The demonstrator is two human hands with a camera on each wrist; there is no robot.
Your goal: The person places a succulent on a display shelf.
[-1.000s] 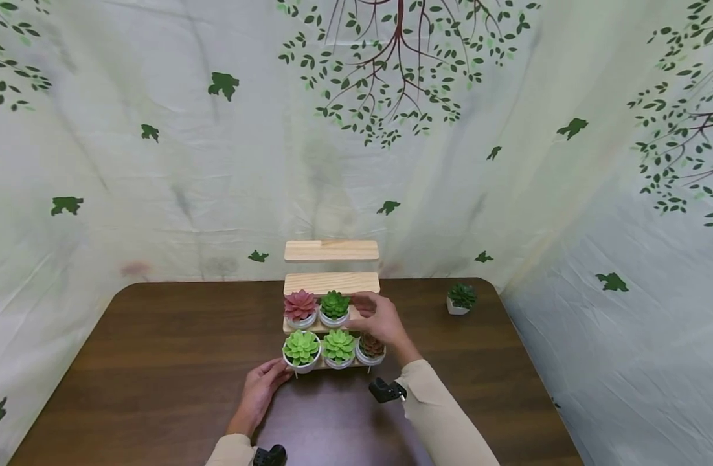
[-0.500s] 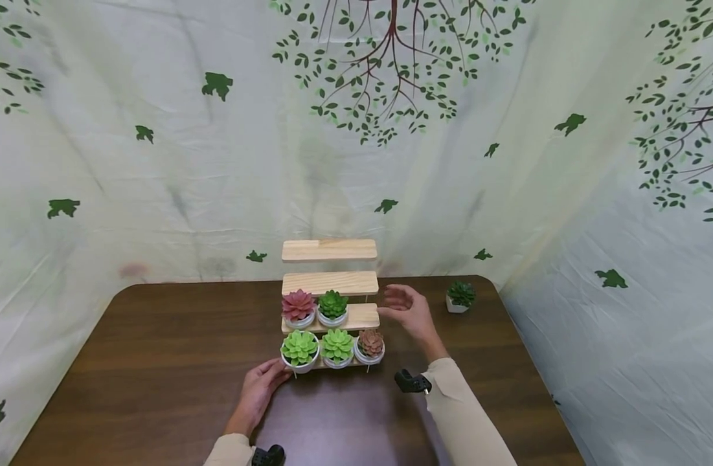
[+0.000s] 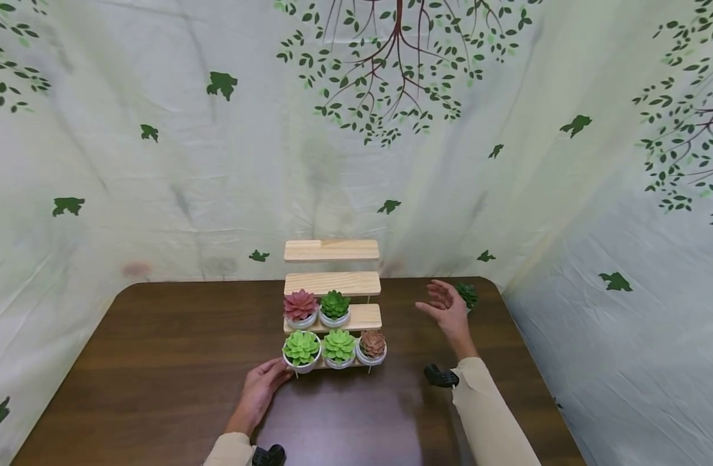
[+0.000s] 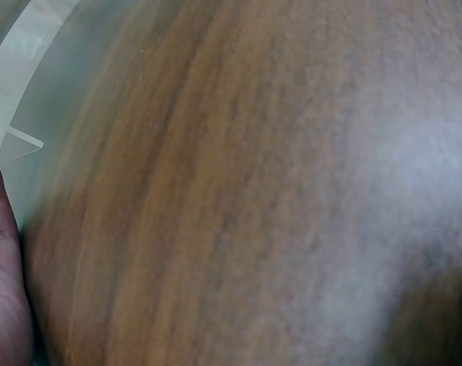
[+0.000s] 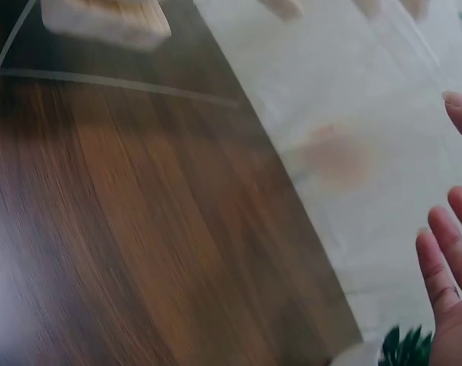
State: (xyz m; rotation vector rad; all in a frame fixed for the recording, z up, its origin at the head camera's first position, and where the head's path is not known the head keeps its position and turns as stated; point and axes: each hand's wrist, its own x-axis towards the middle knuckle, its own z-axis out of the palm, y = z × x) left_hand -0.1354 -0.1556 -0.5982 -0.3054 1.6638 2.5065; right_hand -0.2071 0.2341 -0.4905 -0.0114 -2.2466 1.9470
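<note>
A tiered wooden plant stand [image 3: 332, 283] with clear side panels stands at the table's back middle. On its lowest shelf sit two light green potted succulents [image 3: 301, 348] and a brown one [image 3: 372, 345]. The shelf above bears a pink succulent [image 3: 300, 305] and a dark green one [image 3: 335, 305]. My left hand [image 3: 258, 395] rests at the stand's front left corner, fingers fairly straight, tips partly hidden. My right hand [image 3: 449, 313], fingers spread and holding nothing, is beside another dark green potted succulent [image 3: 467, 295] at the back right, partly covering it.
The two upper shelves carry no pots, and the second shelf has bare wood [image 3: 366, 316] at its right end. A brown wooden table [image 3: 175, 362] lies beneath. Behind it hangs a pale leaf-print cloth [image 3: 245, 162], close to the back edge.
My right hand has left the second shelf, beside the dark green succulent, and moved right to the lone plant. My left hand and the pots on the stand have stayed put.
</note>
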